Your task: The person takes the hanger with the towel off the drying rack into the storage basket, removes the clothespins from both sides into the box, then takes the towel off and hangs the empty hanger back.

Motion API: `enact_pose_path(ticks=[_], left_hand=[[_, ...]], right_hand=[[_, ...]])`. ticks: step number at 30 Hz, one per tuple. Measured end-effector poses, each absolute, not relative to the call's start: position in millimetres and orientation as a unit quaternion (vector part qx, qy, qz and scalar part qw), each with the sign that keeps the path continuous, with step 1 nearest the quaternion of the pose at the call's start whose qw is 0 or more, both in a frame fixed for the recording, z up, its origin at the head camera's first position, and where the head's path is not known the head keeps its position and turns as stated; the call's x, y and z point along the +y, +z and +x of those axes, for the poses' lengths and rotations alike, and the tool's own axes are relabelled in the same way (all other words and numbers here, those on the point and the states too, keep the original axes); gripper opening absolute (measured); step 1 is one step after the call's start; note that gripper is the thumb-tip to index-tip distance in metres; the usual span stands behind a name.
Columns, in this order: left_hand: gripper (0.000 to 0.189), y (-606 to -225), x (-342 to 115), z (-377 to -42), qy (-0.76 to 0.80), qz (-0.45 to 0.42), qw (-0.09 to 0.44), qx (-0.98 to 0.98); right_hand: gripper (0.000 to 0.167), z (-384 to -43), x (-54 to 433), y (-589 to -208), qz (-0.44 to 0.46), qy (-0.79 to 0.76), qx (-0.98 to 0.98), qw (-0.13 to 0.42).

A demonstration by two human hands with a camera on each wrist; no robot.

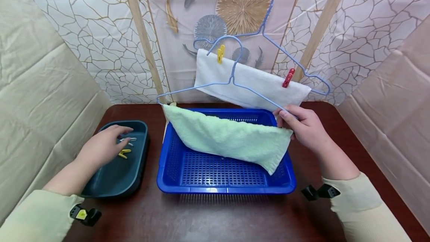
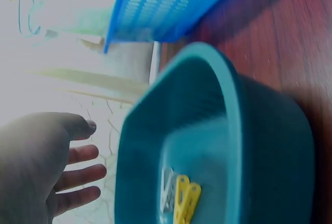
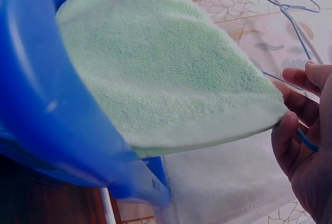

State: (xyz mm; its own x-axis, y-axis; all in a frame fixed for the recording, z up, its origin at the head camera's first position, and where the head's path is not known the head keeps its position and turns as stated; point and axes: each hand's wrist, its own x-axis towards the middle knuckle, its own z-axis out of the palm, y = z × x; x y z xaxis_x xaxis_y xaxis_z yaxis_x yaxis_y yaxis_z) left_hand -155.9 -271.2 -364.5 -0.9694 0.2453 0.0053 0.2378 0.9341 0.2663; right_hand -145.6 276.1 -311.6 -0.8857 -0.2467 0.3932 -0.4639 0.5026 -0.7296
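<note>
- Left hand (image 1: 105,145): fingers spread, above teal tub (image 1: 114,180) with clothespins (image 1: 124,154).
- Right hand (image 1: 305,125): pinching 1 blue hanger (image 1: 232,77) and green towel (image 1: 228,135) corner, above blue basket (image 1: 226,189).

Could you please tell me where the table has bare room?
The widest bare table lies in front of the blue basket; a narrow strip runs between it and the teal tub. It is crowded above the basket, where the right hand holds the front hanger and green towel.

Clothespins (image 1: 124,154) in tub (image 1: 112,178), left of basket (image 1: 226,189); rack (image 1: 143,34) behind.
</note>
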Motion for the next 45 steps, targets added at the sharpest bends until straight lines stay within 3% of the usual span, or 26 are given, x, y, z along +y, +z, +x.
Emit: enact_pose_path(ticks=[24, 35, 45], left_hand=[[0.044, -331, -209, -155, 0.236, 0.120, -0.078, 0.961], [0.053, -330, -183, -161, 0.345, 0.084, -0.082, 0.931], [0.046, -336, -166, -168, 0.430, 0.079, -0.080, 0.896]], right_hand=[[0.018, -144, 276, -298, 0.209, 0.451, -0.858, 0.131], [0.018, -145, 276, -298, 0.211, 0.453, -0.856, 0.134], [0.018, -146, 275, -297, 0.210, 0.459, -0.852, 0.139]])
